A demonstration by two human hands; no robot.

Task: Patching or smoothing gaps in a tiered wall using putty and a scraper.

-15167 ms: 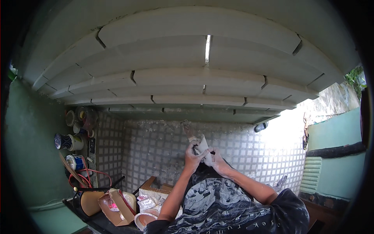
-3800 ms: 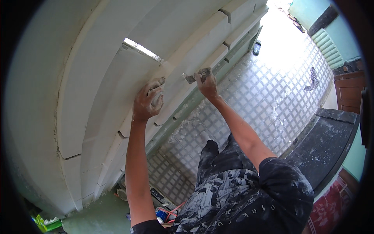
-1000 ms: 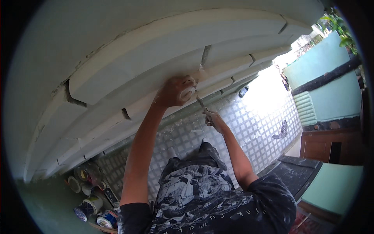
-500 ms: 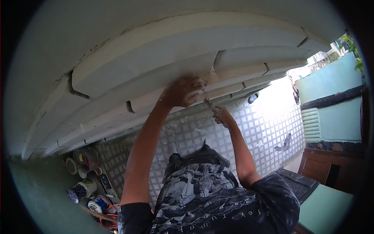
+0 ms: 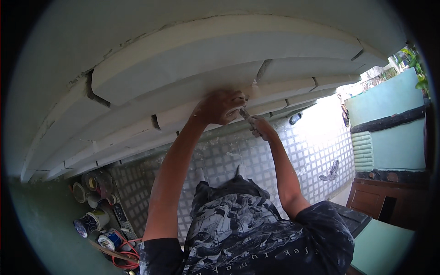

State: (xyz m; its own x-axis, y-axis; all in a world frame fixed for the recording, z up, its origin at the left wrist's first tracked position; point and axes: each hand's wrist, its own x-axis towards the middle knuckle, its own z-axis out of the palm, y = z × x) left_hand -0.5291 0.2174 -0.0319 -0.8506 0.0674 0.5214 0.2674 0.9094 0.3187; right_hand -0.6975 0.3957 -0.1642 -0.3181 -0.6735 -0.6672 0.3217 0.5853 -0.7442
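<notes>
Near the centre, my left hand [image 5: 219, 105] is raised against the white stepped slats [image 5: 298, 85], its dusty fingers curled round a pale thing partly hidden in them; I cannot make out what it is. Just below and to its right, my right hand [image 5: 261, 127] grips a dusty scraper [image 5: 244, 113], its blade end at the left hand's fingers. A dark vertical joint [image 5: 263, 68] shows in the surface just above my hands, with a white smear under it. Both hands are whitened with powder.
Paint cans and buckets [image 5: 97, 220] crowd the lower left beside a red hose [image 5: 126, 259]. Below me is a chequered tiled floor [image 5: 311, 146] with a crumpled cloth [image 5: 329, 172]. A green wall [image 5: 385, 151], brown door [image 5: 366, 199] and dark ledge [image 5: 353, 213] stand right.
Since a second ago my right hand and scraper have moved up closer to my left hand, which stays at the slats. The view has swung slightly. Earliest, both hands were low before my body.
</notes>
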